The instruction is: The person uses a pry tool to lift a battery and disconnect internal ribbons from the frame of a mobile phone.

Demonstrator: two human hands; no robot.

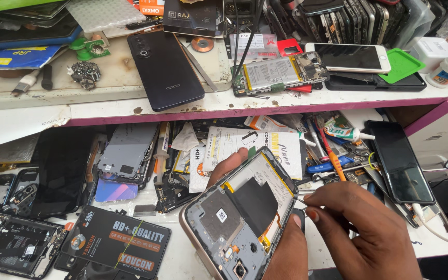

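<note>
One flat opened phone (pixel 239 215), metal-backed.

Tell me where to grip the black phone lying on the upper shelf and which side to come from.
Grip the black phone across its two long edges near the lower end, coming from the front. It lies flat, back up, with that end overhanging the shelf lip, and clutter crowds its far end.

— What lies on the upper shelf (pixel 130 110)?
— A black phone (pixel 165 68) face down, an opened phone (pixel 281 72) showing its battery, a white phone (pixel 348 57).
— And lower down?
— A black box (pixel 117 243), a blue screwdriver (pixel 330 166), a dark screen (pixel 400 162).
</note>
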